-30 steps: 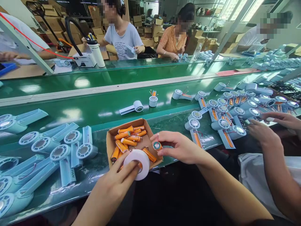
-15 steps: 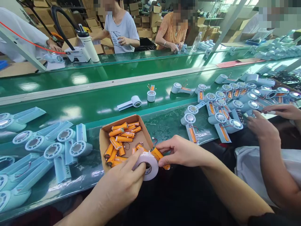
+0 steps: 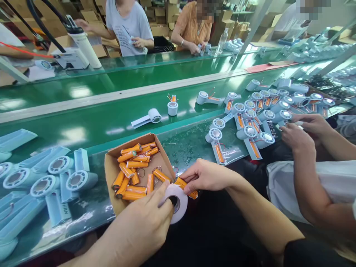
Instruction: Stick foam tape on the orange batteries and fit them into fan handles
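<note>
My left hand (image 3: 147,224) grips a white roll of tape (image 3: 178,203) at the near edge of the bench, fingers through and around its core. My right hand (image 3: 207,175) pinches an orange cylindrical battery (image 3: 185,185) right against the roll. Both hands are just in front of an open cardboard box (image 3: 111,174) holding several more orange batteries (image 3: 132,164) with thin wires.
Pale blue fan housings (image 3: 59,174) lie at the left, and several more with orange batteries (image 3: 250,122) at the right, where a neighbour's hands (image 3: 296,135) work. A green conveyor belt (image 3: 111,111) runs across, carrying a few parts (image 3: 151,116). People stand on the far side.
My right hand has brought the battery down and left against the tape roll. My left hand turned the roll and closed tighter around it. The view shifted, so the box sits further left.
</note>
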A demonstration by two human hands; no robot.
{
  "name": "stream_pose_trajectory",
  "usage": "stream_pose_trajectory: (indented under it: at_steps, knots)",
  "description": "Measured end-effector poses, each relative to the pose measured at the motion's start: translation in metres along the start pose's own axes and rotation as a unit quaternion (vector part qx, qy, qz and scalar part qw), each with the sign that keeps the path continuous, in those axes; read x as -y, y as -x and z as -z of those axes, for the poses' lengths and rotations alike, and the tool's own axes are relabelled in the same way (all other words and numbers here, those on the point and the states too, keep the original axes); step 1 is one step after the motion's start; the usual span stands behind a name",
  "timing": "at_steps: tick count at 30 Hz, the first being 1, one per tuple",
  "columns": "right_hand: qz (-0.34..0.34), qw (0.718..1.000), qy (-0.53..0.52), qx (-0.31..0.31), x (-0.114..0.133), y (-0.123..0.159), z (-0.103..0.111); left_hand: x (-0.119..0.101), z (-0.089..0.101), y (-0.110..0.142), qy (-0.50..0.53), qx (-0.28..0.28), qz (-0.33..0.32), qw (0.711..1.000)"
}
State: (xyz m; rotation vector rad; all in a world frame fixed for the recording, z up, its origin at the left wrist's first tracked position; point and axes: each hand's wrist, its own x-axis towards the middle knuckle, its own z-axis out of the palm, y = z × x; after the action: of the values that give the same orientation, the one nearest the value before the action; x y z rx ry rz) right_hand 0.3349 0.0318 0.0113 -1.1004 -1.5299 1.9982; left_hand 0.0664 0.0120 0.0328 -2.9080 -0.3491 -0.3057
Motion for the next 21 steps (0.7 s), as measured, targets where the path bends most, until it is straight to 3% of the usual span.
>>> stream_pose_trajectory:
  at_steps: [2,4,7,9,10,12,14,16,18,21]
  knots:
    - [0.012,0.996,-0.081,-0.045,-0.004,-0.008,-0.005,0.002,0.002,-0.002,-0.015,-0.011,0.022,1.0]
    - [0.069,0.966,-0.191,-0.161,-0.015,-0.019,-0.021,0.0,-0.002,-0.005,-0.029,-0.031,0.055,0.998]
    - [0.168,0.865,-0.313,-0.354,-0.032,-0.034,-0.047,-0.015,-0.018,-0.012,-0.034,-0.099,0.124,0.987]
    - [0.2,0.818,-0.342,-0.417,-0.035,-0.036,-0.051,-0.029,-0.029,-0.017,-0.006,-0.133,0.17,0.976]
    - [0.213,0.805,-0.344,-0.434,-0.032,-0.034,-0.045,-0.033,-0.033,-0.018,0.022,-0.14,0.174,0.974]
    - [0.256,0.777,-0.329,-0.472,-0.024,-0.023,-0.022,-0.034,-0.035,-0.013,0.096,-0.129,0.123,0.979]
    - [0.32,0.726,-0.299,-0.529,-0.015,-0.005,0.009,-0.021,-0.031,0.005,0.141,-0.111,0.074,0.981]
    - [0.363,0.683,-0.27,-0.574,-0.012,0.017,0.033,0.003,-0.021,0.036,0.126,-0.09,0.096,0.983]
    - [0.355,0.679,-0.253,-0.59,-0.02,0.038,0.041,0.03,-0.008,0.07,0.085,-0.078,0.176,0.978]
    - [0.293,0.718,-0.25,-0.579,-0.045,0.056,0.032,0.072,0.006,0.092,0.097,-0.089,0.253,0.958]
